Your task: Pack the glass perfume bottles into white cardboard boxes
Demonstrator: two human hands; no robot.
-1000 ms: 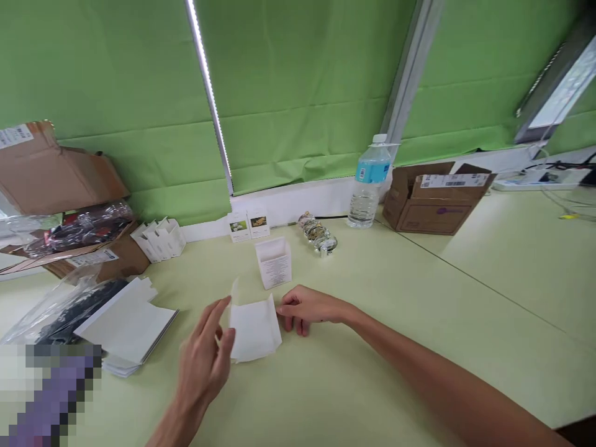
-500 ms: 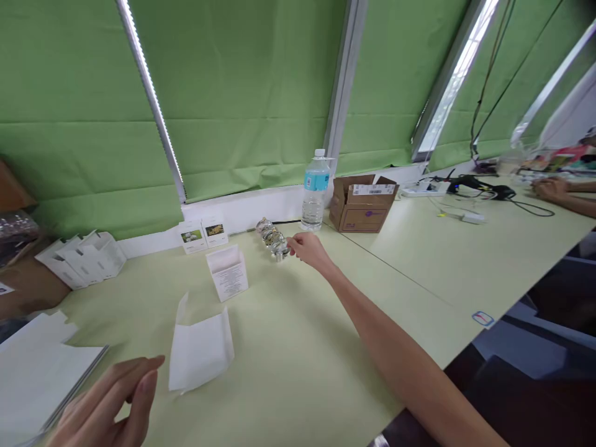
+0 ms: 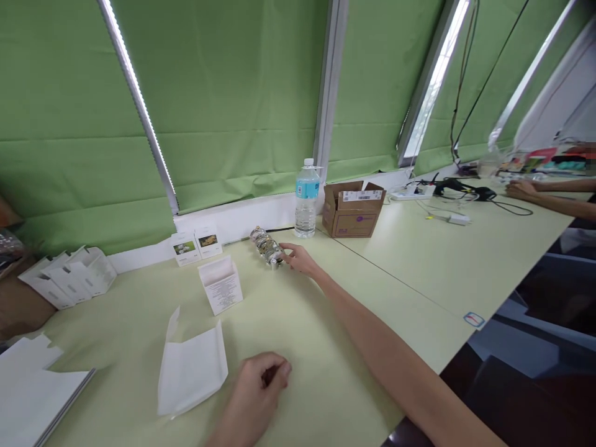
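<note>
My right hand (image 3: 298,259) reaches to the back of the table, its fingertips at the near right end of a row of small shiny, clear-wrapped items (image 3: 267,247). Whether it grips one of them is too small to tell. Curled closed, my left hand (image 3: 258,388) hovers over the front middle of the table, and anything inside the curl is hidden. An open white box with printed text (image 3: 222,288) stands left of the shiny row. Nearer me lies an unfolded white paper piece (image 3: 194,369).
Two white picture cards (image 3: 197,246) lean at the wall. Behind are a water bottle (image 3: 306,202) and a brown carton (image 3: 354,214). White boxes (image 3: 72,279) and flat white sheets (image 3: 35,391) lie left. Cables (image 3: 465,189) and another person's hands (image 3: 521,188) are right.
My left hand has moved right from the lower left, its fingers now curled. The fingers of my right hand look straighter, still at the shiny row. The view has shifted slightly.
</note>
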